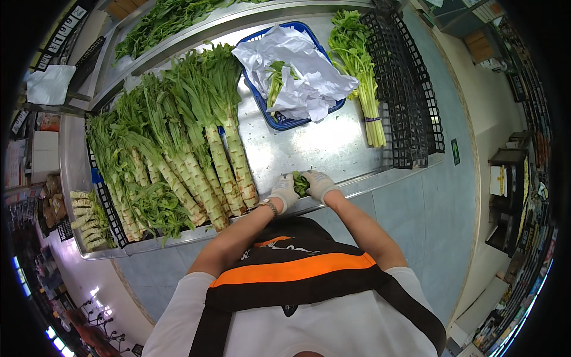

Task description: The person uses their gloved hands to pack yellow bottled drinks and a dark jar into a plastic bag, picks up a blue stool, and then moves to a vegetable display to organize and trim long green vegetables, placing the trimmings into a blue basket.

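Observation:
In pale work gloves, my left hand (285, 193) and my right hand (319, 184) press in from both sides on a small clump of green leaves (301, 184). They are at the front edge of the stainless-steel display counter (279, 157). Left of my hands lies a row of celtuce stalks (192, 174), leafy ends pointing away from me. Small leaf scraps dot the metal beyond my hands. Further back, a blue plastic basket (284, 126) holds crumpled white paper (308, 89) and a few green stalks (275, 85).
A banded bunch of celery (370, 107) lies at the right, beside black plastic crates (403, 98). Bundled pale green vegetables (91, 221) sit at the far left. Leafy greens (165, 26) fill the rear tray. The counter's raised metal rim (366, 180) runs along the front.

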The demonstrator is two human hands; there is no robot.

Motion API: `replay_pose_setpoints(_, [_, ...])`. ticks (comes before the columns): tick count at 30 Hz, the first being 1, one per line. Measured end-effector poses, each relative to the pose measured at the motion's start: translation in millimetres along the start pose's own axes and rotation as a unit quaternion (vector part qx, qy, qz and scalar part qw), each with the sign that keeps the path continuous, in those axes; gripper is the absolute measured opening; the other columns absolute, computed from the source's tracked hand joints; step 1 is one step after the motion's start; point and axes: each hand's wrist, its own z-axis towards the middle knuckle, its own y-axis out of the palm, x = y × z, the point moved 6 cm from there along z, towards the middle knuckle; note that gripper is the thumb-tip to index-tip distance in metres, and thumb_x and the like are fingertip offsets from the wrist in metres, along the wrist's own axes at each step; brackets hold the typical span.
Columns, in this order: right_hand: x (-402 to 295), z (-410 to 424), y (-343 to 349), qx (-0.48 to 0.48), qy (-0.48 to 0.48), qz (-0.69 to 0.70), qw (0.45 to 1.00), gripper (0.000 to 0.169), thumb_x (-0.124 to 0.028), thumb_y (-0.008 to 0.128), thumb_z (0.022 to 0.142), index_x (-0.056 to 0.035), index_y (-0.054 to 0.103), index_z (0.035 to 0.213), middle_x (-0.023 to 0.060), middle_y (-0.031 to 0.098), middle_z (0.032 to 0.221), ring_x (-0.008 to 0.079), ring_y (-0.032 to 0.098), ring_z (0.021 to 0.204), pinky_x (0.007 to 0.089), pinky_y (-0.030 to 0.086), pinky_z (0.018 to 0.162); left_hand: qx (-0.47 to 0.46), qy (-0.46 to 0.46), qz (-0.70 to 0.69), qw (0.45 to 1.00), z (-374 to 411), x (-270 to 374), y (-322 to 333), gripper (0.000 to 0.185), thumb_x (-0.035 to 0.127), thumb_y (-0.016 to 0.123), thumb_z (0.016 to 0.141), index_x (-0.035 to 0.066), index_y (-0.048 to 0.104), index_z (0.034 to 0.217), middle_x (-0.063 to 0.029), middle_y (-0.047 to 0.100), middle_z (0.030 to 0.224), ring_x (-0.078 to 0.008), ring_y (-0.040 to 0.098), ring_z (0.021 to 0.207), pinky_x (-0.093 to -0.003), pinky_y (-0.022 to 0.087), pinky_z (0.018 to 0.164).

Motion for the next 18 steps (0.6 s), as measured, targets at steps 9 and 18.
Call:
replay_pose_setpoints(9, [-48.9, -18.5, -62.7, 0.169, -0.043, 0.246, 0.953, 0.032, -0.004, 0.065, 0.077, -0.0014, 0.066, 0.109, 0.0198, 0.068, 0.105, 0.0382, 0.066, 0.093, 0.0419, 0.052, 0.084, 0.17, 0.002, -0.307, 0.936, -26.9, 2.9, -42.9, 0.044, 0.014, 0.074, 0.076, 0.007, 0.063, 0.117, -0.0193, 0.068, 0.106, -0.0381, 0.065, 0.101, -0.0405, 0.052, 0.088])
replay_pose_setpoints(18, [-117.8, -20.0, -335.6, 0.445, -0.191, 0.092, 0.87, 0.05, -0.011, 0.068, 0.083, -0.0125, 0.056, 0.131, 0.0156, 0.06, 0.12, 0.0382, 0.059, 0.108, 0.0439, 0.047, 0.094, 0.447, 0.322, -0.123, 0.826, -42.2, 165.8, -312.5, 0.065, 0.013, 0.074, 0.079, 0.006, 0.049, 0.138, -0.0216, 0.056, 0.127, -0.0401, 0.056, 0.115, -0.0441, 0.045, 0.101])
